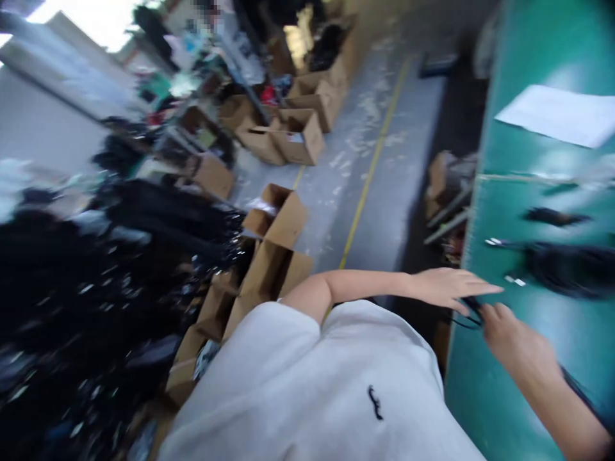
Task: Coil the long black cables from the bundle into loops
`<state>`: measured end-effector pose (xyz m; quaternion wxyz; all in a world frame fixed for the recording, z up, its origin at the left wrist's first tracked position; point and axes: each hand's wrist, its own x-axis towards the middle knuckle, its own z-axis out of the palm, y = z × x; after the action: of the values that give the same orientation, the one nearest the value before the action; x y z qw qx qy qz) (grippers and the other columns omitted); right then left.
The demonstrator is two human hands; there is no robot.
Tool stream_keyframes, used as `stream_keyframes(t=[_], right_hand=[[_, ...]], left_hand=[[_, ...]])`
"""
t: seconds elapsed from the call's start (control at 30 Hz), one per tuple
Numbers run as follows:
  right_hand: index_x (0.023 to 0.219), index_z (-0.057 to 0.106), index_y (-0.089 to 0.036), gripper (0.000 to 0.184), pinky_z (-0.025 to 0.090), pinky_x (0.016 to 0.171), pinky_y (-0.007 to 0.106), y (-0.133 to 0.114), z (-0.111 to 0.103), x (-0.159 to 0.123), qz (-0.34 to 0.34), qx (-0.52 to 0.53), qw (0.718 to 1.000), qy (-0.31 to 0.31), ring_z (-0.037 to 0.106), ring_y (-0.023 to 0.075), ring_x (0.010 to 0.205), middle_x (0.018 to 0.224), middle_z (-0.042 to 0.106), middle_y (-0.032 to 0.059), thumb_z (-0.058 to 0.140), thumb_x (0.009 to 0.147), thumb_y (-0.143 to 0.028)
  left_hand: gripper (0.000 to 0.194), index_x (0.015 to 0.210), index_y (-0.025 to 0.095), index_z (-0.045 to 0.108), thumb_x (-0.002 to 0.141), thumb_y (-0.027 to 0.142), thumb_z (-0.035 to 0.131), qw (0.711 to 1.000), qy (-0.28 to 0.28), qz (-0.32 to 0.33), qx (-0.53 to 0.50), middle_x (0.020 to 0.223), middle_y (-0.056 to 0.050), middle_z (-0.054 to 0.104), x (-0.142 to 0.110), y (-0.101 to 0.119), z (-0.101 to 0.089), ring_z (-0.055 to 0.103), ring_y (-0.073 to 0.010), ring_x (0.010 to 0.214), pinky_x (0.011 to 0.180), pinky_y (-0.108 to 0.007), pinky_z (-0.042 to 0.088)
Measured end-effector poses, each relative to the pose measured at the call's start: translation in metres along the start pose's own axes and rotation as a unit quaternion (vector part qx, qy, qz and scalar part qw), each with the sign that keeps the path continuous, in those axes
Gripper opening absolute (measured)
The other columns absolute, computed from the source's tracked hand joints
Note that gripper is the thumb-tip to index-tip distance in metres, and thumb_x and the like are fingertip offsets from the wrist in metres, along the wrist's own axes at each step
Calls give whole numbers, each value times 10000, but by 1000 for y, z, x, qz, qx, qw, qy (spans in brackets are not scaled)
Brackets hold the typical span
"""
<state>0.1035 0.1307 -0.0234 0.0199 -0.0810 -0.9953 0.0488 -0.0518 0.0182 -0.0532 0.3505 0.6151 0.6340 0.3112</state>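
Note:
My left hand point(444, 287) reaches over the edge of the green table, its fingers stretched out and thumb apart. Beside it my right hand point(512, 333) is closed round a black cable point(473, 308). A thin loop of that cable hangs below the left fingertips; whether they touch it I cannot tell. Just past the hands lies a coiled black cable point(571, 269) with metal connectors at its near end. A short black piece, blurred point(552, 216), rests beside the coil. Behind my right forearm a black strand runs along the table.
The green table point(528, 384) carries a white sheet point(562, 115). Open cardboard boxes point(298, 137) line the aisle floor point(365, 166), which has a yellow line. A large heap of black plastic-wrapped goods point(96, 307) fills the left. Shelving parts sit under the table.

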Motion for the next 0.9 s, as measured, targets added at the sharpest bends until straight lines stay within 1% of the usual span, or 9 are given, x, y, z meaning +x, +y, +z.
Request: stream_keyframes(t=[0.07,0.2,0.3,0.37,0.47,0.63,0.73,0.8,0.9], right_hand=[[823,596,-187,181,232,479,271,-12,12,-9,17,-37,994,-104,490,113,500,734,538,48,445,874,-103],[968,609,-150,229,283,533,256,-30,18,-1,140,-73,966,-205,631,170,729,888,601,91,384,932,-129],[1016,594,-117,262,324,556,245,-32,15,5,244,-62,941,-224,662,199,826,939,609,125,340,969,-160],[1034,583,-99,289,342,565,248,-30,14,3,281,-60,932,-223,667,208,845,965,606,144,304,972,-136],[1055,577,-113,290,359,574,247,-30,15,-10,285,-50,933,-216,662,186,833,1017,600,139,304,959,-97],[1066,588,-161,256,381,610,233,-41,27,-37,206,17,962,-180,637,142,836,1043,607,82,385,932,-81],[1063,601,-161,246,392,644,238,-49,41,-48,142,58,976,-153,629,146,843,1037,625,79,411,923,-90],[1010,622,-163,215,384,642,244,-52,48,-50,150,66,975,-152,630,151,818,995,643,73,432,923,-113],[935,649,-175,198,375,641,244,-47,52,-47,255,84,952,-146,649,158,818,943,674,59,454,927,-147]], left_hand=[[375,1202,120,678,861,274,657,996,-74,-43,25,1202,-181,690,-2,-5,6,611,-314,1198,1060,-452,441],[340,1185,115,648,936,295,504,987,-29,-154,24,1105,-190,715,-5,4,41,673,-338,1059,939,-477,503],[555,1387,91,474,882,292,590,993,-10,-110,-30,1285,-201,637,-12,16,69,640,-307,1139,942,-419,517],[583,1374,111,493,842,289,654,989,-74,-66,-107,1330,-167,618,-17,21,79,642,-255,1131,936,-352,527],[281,1152,156,665,902,220,552,973,-184,-10,-141,1182,-86,707,-25,18,73,668,-189,1055,955,-309,517],[329,1176,174,648,913,125,457,995,41,61,66,1286,-102,654,-27,2,29,559,-215,1246,1099,-396,415],[244,1081,151,681,886,265,589,976,-94,82,176,1137,-133,713,-14,-2,21,634,-283,1140,1025,-445,469],[208,908,155,709,894,322,585,960,-182,27,213,954,-121,744,-4,0,30,692,-299,997,943,-448,509],[223,903,153,708,915,272,519,966,-153,-66,198,969,-136,737,4,4,52,688,-311,1018,951,-457,495]])
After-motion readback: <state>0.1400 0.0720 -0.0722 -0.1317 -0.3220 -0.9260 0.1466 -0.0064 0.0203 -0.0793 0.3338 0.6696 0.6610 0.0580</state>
